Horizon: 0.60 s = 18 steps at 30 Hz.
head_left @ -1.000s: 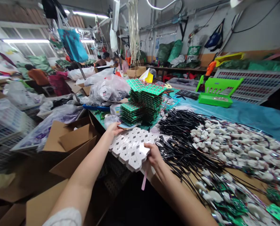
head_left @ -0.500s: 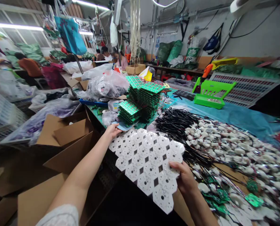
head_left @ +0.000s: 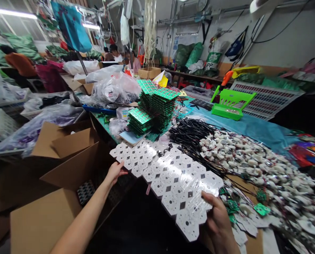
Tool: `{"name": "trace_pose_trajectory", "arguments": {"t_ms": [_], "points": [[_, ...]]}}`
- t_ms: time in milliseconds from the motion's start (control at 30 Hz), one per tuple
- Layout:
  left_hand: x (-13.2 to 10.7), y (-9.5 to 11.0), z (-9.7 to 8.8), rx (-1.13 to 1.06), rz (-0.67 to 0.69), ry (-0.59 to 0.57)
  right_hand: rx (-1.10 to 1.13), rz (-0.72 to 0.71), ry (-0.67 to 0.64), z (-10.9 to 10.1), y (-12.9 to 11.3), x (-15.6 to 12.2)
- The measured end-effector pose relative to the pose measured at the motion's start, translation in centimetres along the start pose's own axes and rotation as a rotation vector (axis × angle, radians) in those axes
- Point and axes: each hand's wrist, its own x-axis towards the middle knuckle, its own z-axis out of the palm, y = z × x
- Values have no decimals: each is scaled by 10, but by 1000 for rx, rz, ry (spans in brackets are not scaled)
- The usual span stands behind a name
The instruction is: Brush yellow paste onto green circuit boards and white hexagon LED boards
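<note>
My right hand (head_left: 218, 220) grips a white panel of hexagonal circuit boards (head_left: 185, 188) by its near right edge, thumb on top, holding it over the table's near edge. A second white panel (head_left: 133, 155) lies further left on the table. My left hand (head_left: 115, 172) is just below this second panel's near edge, fingers spread and holding nothing.
Stacks of green circuit boards (head_left: 153, 107) stand behind the panels. A heap of black wires (head_left: 193, 135) and small white parts (head_left: 242, 155) covers the table to the right. Open cardboard boxes (head_left: 64, 155) stand at the left. A green plastic stand (head_left: 230, 104) is further back. People sit far behind.
My right hand has pulled the white panel right and toward me, apart from the panel on the table. My left hand has let go and dropped below the table panel's edge.
</note>
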Motion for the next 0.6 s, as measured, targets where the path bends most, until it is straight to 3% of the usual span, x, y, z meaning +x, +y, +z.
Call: {"name": "trace_pose_trajectory", "arguments": {"t_ms": [100, 200, 367, 500, 600], "points": [[10, 4, 14, 26, 66, -3, 19, 96, 29, 3, 4, -1], [24, 14, 23, 87, 97, -18, 64, 70, 10, 8, 9, -1], [34, 20, 21, 264, 142, -9, 125, 69, -100, 17, 19, -4], [21, 27, 6, 474, 219, 14, 96, 29, -102, 13, 23, -11], [-4, 29, 1, 565, 302, -68, 27, -4, -89, -5, 24, -18]]}}
